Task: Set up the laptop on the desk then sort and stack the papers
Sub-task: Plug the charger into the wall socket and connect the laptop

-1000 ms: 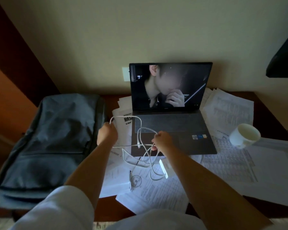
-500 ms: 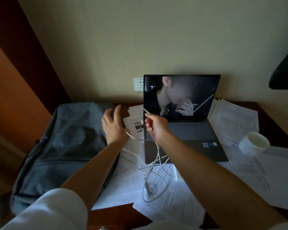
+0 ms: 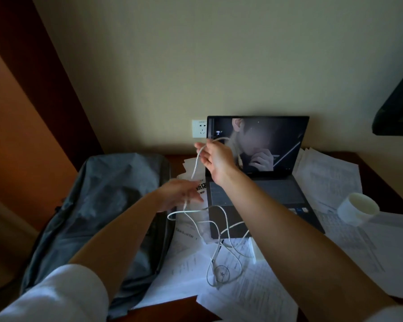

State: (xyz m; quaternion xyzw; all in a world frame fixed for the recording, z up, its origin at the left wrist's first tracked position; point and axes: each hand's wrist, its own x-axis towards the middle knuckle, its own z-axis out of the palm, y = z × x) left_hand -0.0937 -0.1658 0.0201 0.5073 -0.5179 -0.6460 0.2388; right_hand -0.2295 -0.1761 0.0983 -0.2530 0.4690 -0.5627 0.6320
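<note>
My right hand (image 3: 215,159) pinches the white cable (image 3: 221,231) near the laptop (image 3: 256,182); left hand (image 3: 182,194) hangs loosely open. Slack loops could snag, dragging papers (image 3: 249,296) off the desk's front edge.

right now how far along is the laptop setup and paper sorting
Done: the dark grey laptop sits open on the desk. In hand: the right hand lifts the thin white charging cable toward the white wall socket; the left hand guides it. Left: the printed papers lie scattered, unstacked.
</note>
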